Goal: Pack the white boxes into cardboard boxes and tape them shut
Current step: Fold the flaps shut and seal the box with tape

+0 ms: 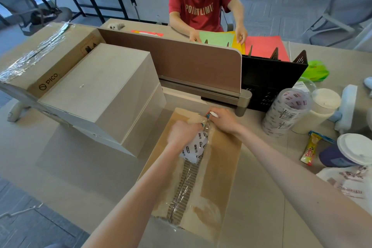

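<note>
Two bare forearms (128, 207) reach up from the bottom of the view to a closed cardboard box (221, 167) lying flat on the bench (90, 177), straight in front of the person. A strip of clear tape (185, 183) runs along the box's centre seam, from the near edge toward the far one. The left hand (183, 131) is curled around a white printed tape roll (193, 150), held low over the seam, apparently to keep the strip taut. The right hand (223, 121) pinches a small white tool (213, 115) against the tape at the far end. It is probably a cutter, placed there to sever the strip where the seam ends. Spare tape rolls (285, 112) stand stacked to the right, within easy reach. To the left, just beside the cardboard box, sit large pale boxes (96, 86), possibly the goods to be packed. Across the divider, another person (201, 6) sorts coloured paper.
</note>
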